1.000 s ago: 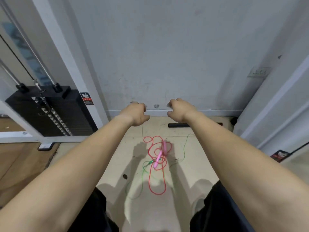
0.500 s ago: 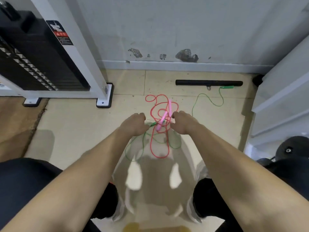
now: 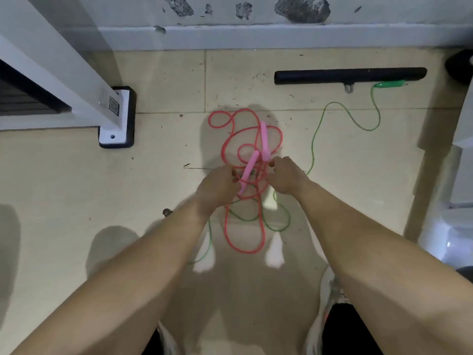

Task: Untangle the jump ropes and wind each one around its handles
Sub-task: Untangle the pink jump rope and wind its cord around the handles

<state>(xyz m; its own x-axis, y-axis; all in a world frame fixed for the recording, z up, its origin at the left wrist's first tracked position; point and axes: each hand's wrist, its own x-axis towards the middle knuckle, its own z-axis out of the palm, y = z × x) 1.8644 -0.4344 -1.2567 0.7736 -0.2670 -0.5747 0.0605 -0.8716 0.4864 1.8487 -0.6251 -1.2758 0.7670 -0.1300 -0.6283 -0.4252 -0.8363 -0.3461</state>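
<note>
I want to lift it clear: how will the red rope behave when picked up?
Likely floppy: the red rope lies in loose curls. It will probably drag the green rope, which crosses it. Its pink handles look stiff and may dangle.

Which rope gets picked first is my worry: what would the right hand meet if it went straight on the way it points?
Most likely the near end of the farther pink handle, just beyond the right hand; height above it is unclear.

Two jump ropes [image 3: 247, 251] [image 3: 312, 144], three handles [image 3: 264, 139] [image 3: 249, 167] [image 3: 389, 84], two hands [image 3: 217, 188] [image 3: 288, 176]
</note>
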